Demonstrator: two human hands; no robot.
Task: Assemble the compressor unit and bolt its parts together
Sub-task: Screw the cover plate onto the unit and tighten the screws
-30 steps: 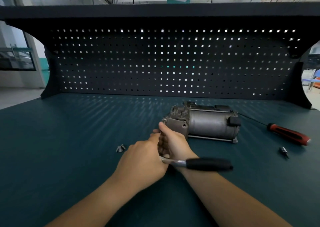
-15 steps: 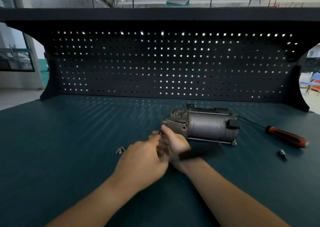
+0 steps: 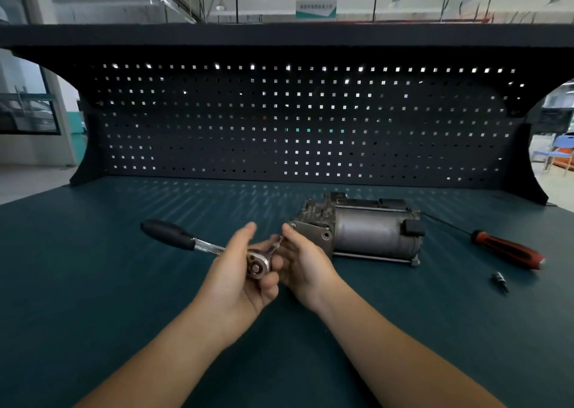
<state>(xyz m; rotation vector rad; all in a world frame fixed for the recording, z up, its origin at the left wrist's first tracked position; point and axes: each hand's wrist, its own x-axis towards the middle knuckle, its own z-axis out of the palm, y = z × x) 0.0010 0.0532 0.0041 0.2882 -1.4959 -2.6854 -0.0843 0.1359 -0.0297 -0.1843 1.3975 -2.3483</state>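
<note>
The grey metal compressor (image 3: 366, 230) lies on its side on the green bench (image 3: 93, 283), its end plate facing left. Just in front of that plate, my left hand (image 3: 239, 280) holds the head of a ratchet wrench (image 3: 257, 263). The wrench's black handle (image 3: 167, 235) points up and to the left. My right hand (image 3: 301, 261) pinches the thin bit that sticks out of the ratchet head, close to the compressor's end plate.
A red-and-black screwdriver (image 3: 507, 249) lies right of the compressor, with a small loose bit (image 3: 500, 280) in front of it. A thin black cable (image 3: 447, 224) runs from the compressor. A black pegboard (image 3: 295, 121) closes the back of the bench.
The wrench has swung round: its handle pointed right under my right wrist, now it points up-left. My left hand has turned palm up under the ratchet head.
</note>
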